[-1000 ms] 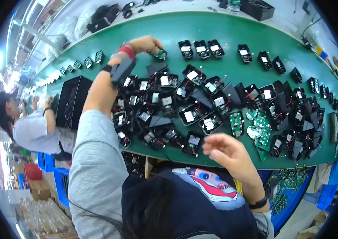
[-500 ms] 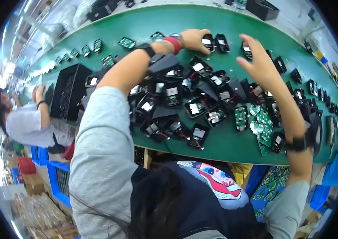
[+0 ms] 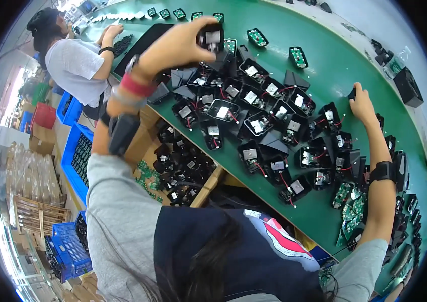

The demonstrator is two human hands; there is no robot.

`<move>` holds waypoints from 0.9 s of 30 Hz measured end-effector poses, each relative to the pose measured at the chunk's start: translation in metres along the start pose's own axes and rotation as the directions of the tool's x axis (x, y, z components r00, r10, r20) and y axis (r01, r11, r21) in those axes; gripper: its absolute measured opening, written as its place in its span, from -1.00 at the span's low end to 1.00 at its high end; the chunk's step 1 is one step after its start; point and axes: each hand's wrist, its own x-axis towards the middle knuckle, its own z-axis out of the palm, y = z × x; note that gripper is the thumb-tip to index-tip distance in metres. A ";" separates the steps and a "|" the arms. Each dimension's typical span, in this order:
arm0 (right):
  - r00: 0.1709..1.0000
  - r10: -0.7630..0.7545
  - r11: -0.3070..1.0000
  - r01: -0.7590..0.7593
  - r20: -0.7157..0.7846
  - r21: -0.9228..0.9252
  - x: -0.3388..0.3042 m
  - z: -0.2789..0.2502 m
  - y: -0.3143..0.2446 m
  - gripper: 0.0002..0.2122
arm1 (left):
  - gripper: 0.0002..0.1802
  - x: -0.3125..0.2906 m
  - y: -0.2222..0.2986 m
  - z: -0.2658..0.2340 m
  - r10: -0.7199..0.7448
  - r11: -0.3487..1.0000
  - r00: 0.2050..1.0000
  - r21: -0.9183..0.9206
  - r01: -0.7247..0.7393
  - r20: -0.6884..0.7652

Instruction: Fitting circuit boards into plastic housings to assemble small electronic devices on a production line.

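My left hand (image 3: 178, 48), at the upper left of the pile, has thumb and fingers around a black plastic housing (image 3: 211, 36) with a silvery block inside. At the far right of the bench, my right hand (image 3: 363, 106) is closed on a small black part (image 3: 353, 94), mostly hidden by the fingers. Between the hands lies a pile of similar open housings (image 3: 223, 109), many with red wires and pale blocks. Green circuit boards (image 3: 353, 209) are heaped near my right forearm. Two housings with green boards (image 3: 257, 37) lie beyond the pile.
Left of me, a co-worker (image 3: 75, 60) works at the same green bench (image 3: 319, 40). Below the bench edge, an open cardboard box (image 3: 204, 189) holds black housings and green boards. Blue crates (image 3: 75, 246) stand on the floor. A black box (image 3: 407, 86) sits at the far right.
The view has swung left. My left hand has come from the far row to the pile's left side, gripping a housing. My right hand, spread before, is now closed on a black part.
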 end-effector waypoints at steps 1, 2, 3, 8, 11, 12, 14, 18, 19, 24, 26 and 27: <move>1.000 -0.009 0.996 0.007 -0.026 -0.085 -0.001 0.001 -0.002 -0.56 | -0.26 -0.013 0.010 0.000 -0.033 0.997 0.993 -0.067 0.041 0.116; 1.000 0.016 0.993 -0.018 -0.015 -0.120 0.004 0.001 -0.003 -0.55 | -0.26 -0.020 0.021 0.008 0.064 0.994 0.988 -0.096 -0.051 0.141; 1.000 0.029 0.992 -0.030 -0.008 -0.120 0.006 0.000 -0.002 -0.55 | -0.26 -0.020 0.030 0.019 0.166 0.981 0.973 -0.131 -0.146 0.163; 0.988 -0.076 0.996 0.082 -0.134 0.039 -0.027 -0.038 -0.019 -0.41 | -0.22 0.000 0.026 0.068 0.251 0.961 0.922 0.035 -0.273 0.294; 0.994 0.011 0.926 0.031 -0.111 0.376 -0.096 -0.097 -0.070 -0.27 | -0.16 -0.003 0.024 0.063 0.181 0.979 0.927 0.031 -0.202 0.327; 0.993 0.043 0.930 0.001 -0.112 0.368 -0.114 -0.103 -0.066 -0.27 | -0.15 -0.004 0.019 0.064 0.182 0.983 0.928 -0.028 -0.183 0.324; 0.986 -0.037 0.855 0.117 -0.165 0.506 -0.153 -0.113 -0.057 -0.27 | -0.15 -0.003 0.015 0.063 0.214 0.977 0.937 -0.083 -0.198 0.276; 0.979 0.080 0.797 0.049 -0.187 0.601 -0.226 -0.125 -0.078 -0.25 | -0.29 -0.006 0.065 0.041 0.216 0.967 0.976 -0.144 -0.212 0.012; 0.983 0.047 0.789 0.073 -0.179 0.610 -0.237 -0.128 -0.089 -0.24 | -0.33 -0.009 0.091 0.039 0.118 0.931 0.992 -0.353 -0.092 0.053; 0.810 -0.406 0.692 0.575 -0.423 0.437 -0.244 -0.119 -0.122 -0.19 | -0.45 -0.001 0.199 0.088 0.525 0.194 0.700 -0.869 0.456 0.484; 0.781 -0.415 0.675 0.609 -0.468 0.417 -0.248 -0.114 -0.115 -0.19 | -0.45 -0.002 0.217 0.091 0.611 0.095 0.552 -0.745 0.661 0.567; 0.816 -0.337 0.728 0.542 -0.469 0.420 -0.256 -0.120 -0.111 -0.20 | -0.45 -0.003 0.222 0.095 0.612 0.027 0.562 -0.724 0.689 0.557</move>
